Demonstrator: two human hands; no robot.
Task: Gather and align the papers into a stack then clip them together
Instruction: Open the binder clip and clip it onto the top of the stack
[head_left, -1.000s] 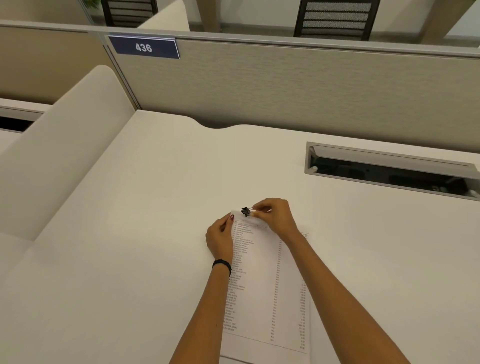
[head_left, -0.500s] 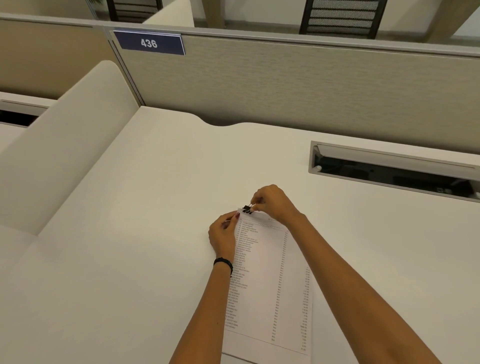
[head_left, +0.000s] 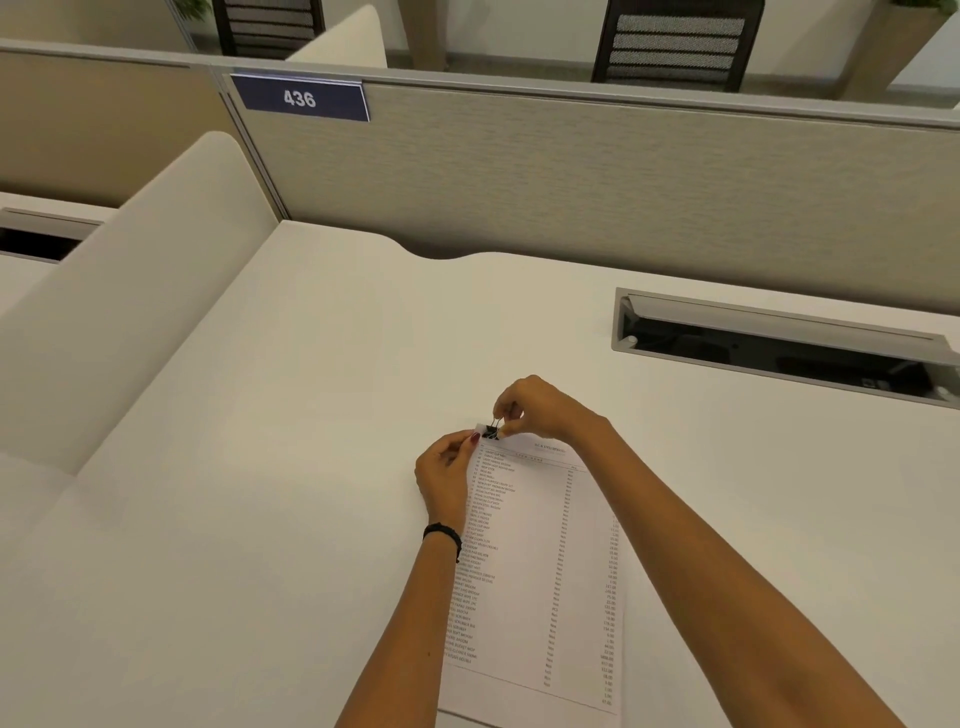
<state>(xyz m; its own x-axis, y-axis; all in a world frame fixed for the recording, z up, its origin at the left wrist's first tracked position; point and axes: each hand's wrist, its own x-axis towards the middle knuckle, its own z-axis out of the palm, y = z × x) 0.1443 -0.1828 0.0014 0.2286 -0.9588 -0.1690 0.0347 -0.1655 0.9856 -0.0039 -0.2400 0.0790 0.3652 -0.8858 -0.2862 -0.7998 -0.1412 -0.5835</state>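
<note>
A stack of printed papers lies flat on the white desk, its long side running toward me. A small black binder clip sits at the stack's far left corner. My right hand pinches the clip, one wire handle raised between finger and thumb. My left hand rests at the stack's left edge, its fingertips holding the corner just beside the clip. Whether the clip's jaws grip the sheets is too small to tell.
A cable tray slot with its flap raised opens in the desk at the right. A grey partition with a blue "436" sign closes the back. A cream curved divider rises on the left.
Both hands and the clip stay at the stack's far left corner. My right fingers have lifted a wire handle of the clip upward. The view has tilted slightly.
</note>
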